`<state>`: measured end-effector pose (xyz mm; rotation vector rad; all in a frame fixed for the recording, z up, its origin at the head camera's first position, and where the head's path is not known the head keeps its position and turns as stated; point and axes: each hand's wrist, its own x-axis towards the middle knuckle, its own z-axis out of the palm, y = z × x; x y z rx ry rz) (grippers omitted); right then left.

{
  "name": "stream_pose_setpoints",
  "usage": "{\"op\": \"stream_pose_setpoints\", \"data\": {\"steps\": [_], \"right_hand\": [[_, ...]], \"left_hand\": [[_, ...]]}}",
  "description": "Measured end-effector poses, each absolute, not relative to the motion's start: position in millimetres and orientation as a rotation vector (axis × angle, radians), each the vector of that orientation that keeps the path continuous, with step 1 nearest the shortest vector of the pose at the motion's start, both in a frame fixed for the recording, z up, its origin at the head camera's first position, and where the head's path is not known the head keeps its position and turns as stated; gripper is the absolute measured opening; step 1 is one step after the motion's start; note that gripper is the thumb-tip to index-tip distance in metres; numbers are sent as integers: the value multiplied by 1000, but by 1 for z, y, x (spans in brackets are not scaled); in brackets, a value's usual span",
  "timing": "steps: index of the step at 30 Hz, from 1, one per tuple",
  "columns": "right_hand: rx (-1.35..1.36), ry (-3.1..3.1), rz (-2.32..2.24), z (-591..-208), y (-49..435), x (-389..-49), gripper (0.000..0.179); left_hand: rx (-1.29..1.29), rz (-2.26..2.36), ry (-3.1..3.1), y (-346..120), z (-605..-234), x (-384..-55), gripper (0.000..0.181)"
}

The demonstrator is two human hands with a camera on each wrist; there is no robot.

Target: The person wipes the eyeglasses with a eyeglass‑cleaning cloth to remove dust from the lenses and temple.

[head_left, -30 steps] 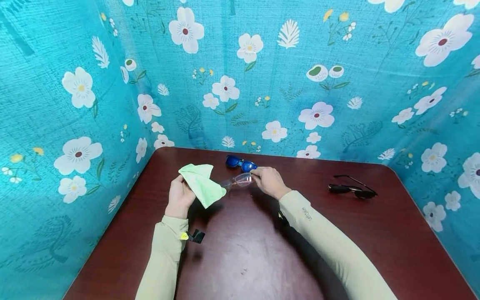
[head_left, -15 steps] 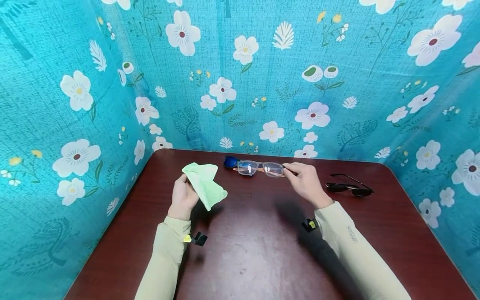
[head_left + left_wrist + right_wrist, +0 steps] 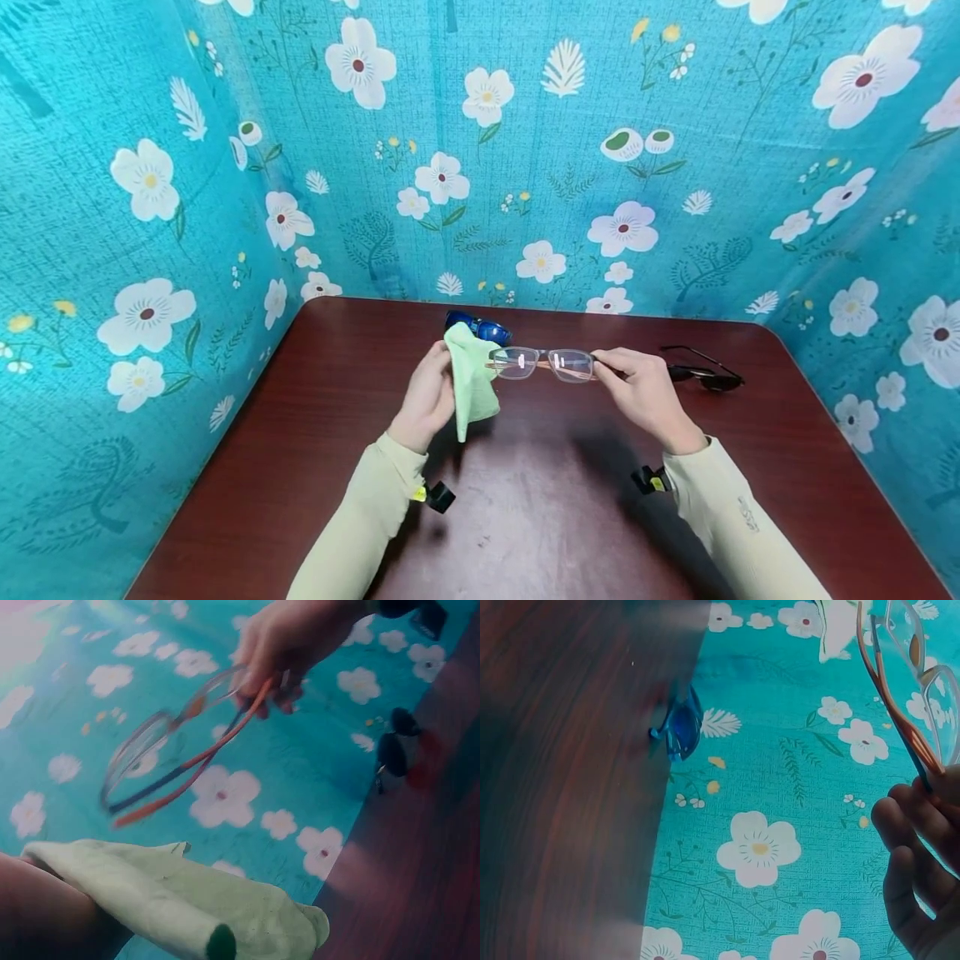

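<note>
My left hand [image 3: 429, 398] holds a pale green cleaning cloth [image 3: 472, 371], which hangs down in loose folds. Between the thumb and fingers of my right hand [image 3: 647, 396], a pair of clear-framed eyeglasses [image 3: 572, 367] is pinched at one end. Their arms are folded behind the lenses and show orange in the left wrist view, where the eyeglasses [image 3: 142, 761] look slightly blurred. In the head view the free end of the eyeglasses meets the cloth's edge; whether they touch I cannot tell. The cloth [image 3: 187, 900] covers most of my left fingers in the left wrist view.
Blue sunglasses [image 3: 491, 332] lie at the table's back edge, partly behind the cloth. Black sunglasses [image 3: 722, 382] lie farther right, partly hidden by my right hand. A flowered turquoise curtain [image 3: 540, 167] surrounds the dark red table [image 3: 540, 500] at the back and sides.
My right hand has carried the eyeglasses away from beside the blue sunglasses, to the right and then nearer to me. My left hand has moved right with the cloth, up to the eyeglasses.
</note>
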<state>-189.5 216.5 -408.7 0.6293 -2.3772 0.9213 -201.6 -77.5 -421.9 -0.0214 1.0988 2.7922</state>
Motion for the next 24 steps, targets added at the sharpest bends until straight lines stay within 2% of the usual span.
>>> {"op": "stream_pose_setpoints", "data": {"steps": [12, 24], "right_hand": [[638, -2314, 967, -413, 205, -175, 22], [948, -2196, 918, -415, 212, -173, 50]], "left_hand": [[20, 2754, 1513, -50, -417, -183, 15], [-7, 2763, 1579, -48, -419, -182, 13]]}}
